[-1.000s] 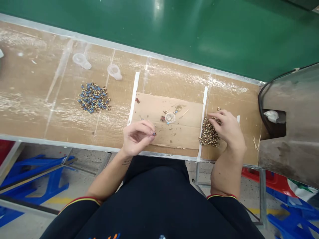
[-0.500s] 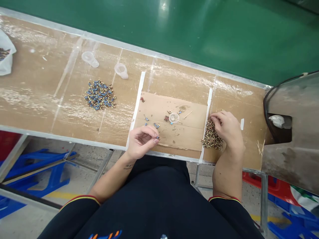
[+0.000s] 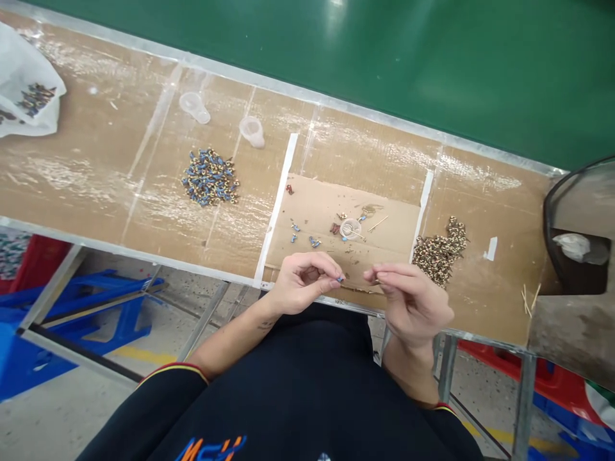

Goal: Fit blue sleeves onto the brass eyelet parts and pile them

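Observation:
My left hand [image 3: 310, 282] pinches a tiny blue part [image 3: 340, 279] between thumb and forefinger, near the table's front edge. Just to its right, my right hand [image 3: 413, 298] has thumb and fingertips pressed together; whatever is between them is too small to make out. A gap separates the two hands. Past them, on a brown cardboard sheet [image 3: 317, 205], sit a small clear cup [image 3: 350, 229] with a thin stick across it, several loose blue pieces [image 3: 314, 242] and some reddish-brown pieces [image 3: 335, 228]. A heap of small brass-coloured parts [image 3: 439, 253] lies right of the sheet.
Left of the sheet is a heap of blue and brass parts [image 3: 210, 178]. Two clear plastic cups [image 3: 252, 131] lie behind it. A white bag [image 3: 41, 70] with parts stands far left. Thin wooden sticks [image 3: 530, 299] and a metal housing [image 3: 571, 326] are at right.
My right hand has left the brass-coloured heap and come left, close to my left hand. My left hand still pinches the blue part, now lower and further right. The view has shifted slightly.

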Tool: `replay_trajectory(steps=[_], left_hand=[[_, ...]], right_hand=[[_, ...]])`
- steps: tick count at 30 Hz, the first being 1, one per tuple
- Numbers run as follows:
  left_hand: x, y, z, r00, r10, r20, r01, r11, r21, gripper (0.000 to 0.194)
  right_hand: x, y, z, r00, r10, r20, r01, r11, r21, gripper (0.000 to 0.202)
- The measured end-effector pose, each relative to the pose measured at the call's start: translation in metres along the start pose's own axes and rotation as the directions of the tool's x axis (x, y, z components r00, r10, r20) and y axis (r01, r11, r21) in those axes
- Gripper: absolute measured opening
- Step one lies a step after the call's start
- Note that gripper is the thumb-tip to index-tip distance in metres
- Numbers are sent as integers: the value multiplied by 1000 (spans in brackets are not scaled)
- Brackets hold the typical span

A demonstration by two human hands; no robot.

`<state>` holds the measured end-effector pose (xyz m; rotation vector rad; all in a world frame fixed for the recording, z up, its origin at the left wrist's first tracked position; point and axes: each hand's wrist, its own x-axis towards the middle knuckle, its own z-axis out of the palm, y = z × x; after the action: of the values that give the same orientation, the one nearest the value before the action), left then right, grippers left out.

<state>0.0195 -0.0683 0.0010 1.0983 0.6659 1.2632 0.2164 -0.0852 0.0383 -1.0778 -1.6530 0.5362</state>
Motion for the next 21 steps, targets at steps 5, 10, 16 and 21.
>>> replay_trajectory(steps=[5,10,16,21], left_hand=[[-2,7,-1,1000,17,22,-17,1000,15,11],[-5,6,0,1000,-3,-3,3,999,52,14],[-5,5,0,999,6,-41,-3,997,77,9],[-7,4,1,998,-24,-53,30,993,118,13]], right_hand=[[7,-4,9,997,-42,70,34,993,115,32],[7,-1,13,996,-28,90,7,975,223,34],[6,-2,13,993,5,114,-28,979,201,34],[4,0,14,991,15,129,-32,990,135,39]])
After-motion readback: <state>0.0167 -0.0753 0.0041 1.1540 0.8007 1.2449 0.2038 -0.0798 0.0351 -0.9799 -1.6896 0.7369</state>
